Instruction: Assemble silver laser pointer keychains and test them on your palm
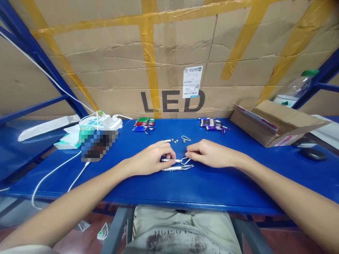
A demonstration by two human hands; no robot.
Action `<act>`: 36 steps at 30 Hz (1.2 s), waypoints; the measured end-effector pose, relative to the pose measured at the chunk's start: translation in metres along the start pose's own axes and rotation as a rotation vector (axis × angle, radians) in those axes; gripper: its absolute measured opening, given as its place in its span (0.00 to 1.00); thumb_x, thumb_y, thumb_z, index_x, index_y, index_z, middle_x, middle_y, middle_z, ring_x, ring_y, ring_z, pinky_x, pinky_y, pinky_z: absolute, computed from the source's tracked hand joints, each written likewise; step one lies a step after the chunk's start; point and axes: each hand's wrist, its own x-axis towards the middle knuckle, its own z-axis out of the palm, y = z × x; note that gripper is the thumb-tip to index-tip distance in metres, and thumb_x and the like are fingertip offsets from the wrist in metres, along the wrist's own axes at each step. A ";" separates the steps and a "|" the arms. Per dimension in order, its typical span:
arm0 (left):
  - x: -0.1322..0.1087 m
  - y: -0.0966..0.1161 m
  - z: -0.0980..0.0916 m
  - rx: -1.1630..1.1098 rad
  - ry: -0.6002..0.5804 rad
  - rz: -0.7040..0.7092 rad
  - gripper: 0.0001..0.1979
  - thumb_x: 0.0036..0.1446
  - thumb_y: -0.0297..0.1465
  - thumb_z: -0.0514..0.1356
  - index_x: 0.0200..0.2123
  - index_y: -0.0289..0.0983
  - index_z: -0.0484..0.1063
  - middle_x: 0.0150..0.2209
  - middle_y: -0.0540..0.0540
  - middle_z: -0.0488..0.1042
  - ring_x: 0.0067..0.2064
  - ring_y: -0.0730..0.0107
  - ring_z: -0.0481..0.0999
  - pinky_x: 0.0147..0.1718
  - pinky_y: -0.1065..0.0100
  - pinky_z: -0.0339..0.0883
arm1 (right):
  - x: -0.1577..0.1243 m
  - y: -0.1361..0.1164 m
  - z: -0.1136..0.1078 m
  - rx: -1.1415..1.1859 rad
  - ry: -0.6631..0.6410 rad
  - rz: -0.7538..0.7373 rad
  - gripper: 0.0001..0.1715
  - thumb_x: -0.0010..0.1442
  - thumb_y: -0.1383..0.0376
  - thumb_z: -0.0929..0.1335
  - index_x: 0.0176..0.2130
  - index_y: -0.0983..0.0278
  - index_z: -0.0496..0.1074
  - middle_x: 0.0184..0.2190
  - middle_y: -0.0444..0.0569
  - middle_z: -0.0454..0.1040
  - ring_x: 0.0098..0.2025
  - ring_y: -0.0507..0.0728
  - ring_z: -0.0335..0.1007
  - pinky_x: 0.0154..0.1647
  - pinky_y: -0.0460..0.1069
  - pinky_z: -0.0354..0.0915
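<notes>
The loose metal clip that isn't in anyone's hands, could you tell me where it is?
The loose clip lies on the blue table just beyond the hands, right of three small button cells.

Left hand [156, 157] and right hand [205, 153] pinch a silver keychain flashlight [172, 160] on the blue table [212, 187].

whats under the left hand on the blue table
A silver keychain flashlight pokes out from under the left hand, its clip end reaching the right hand. A second flashlight lies just in front. The covered barrel end cannot be seen.
</notes>
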 end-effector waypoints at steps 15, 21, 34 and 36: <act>-0.002 0.001 -0.003 -0.022 -0.045 -0.015 0.14 0.65 0.41 0.71 0.48 0.41 0.80 0.41 0.48 0.79 0.43 0.64 0.78 0.43 0.65 0.68 | 0.000 -0.001 0.000 -0.280 0.141 0.091 0.25 0.79 0.54 0.63 0.30 0.60 0.68 0.27 0.49 0.75 0.28 0.57 0.65 0.34 0.52 0.50; -0.001 0.000 -0.001 -0.030 -0.030 0.004 0.11 0.69 0.40 0.68 0.48 0.40 0.80 0.40 0.49 0.77 0.41 0.66 0.76 0.45 0.65 0.67 | 0.003 0.012 0.002 -0.366 0.312 0.139 0.15 0.79 0.58 0.62 0.41 0.61 0.72 0.40 0.54 0.79 0.41 0.63 0.74 0.43 0.53 0.60; 0.004 -0.036 -0.009 0.267 0.375 -0.131 0.13 0.74 0.38 0.62 0.52 0.39 0.81 0.46 0.43 0.80 0.51 0.54 0.76 0.54 0.55 0.69 | 0.004 0.019 0.014 -0.455 0.285 0.006 0.29 0.79 0.64 0.58 0.74 0.56 0.65 0.67 0.58 0.72 0.61 0.71 0.66 0.61 0.69 0.68; 0.005 -0.042 -0.005 0.290 0.338 -0.170 0.12 0.72 0.39 0.64 0.52 0.39 0.81 0.47 0.43 0.80 0.51 0.54 0.76 0.53 0.55 0.70 | 0.005 0.017 0.016 -0.474 0.247 0.021 0.32 0.79 0.64 0.57 0.76 0.51 0.62 0.73 0.54 0.67 0.69 0.75 0.59 0.64 0.73 0.65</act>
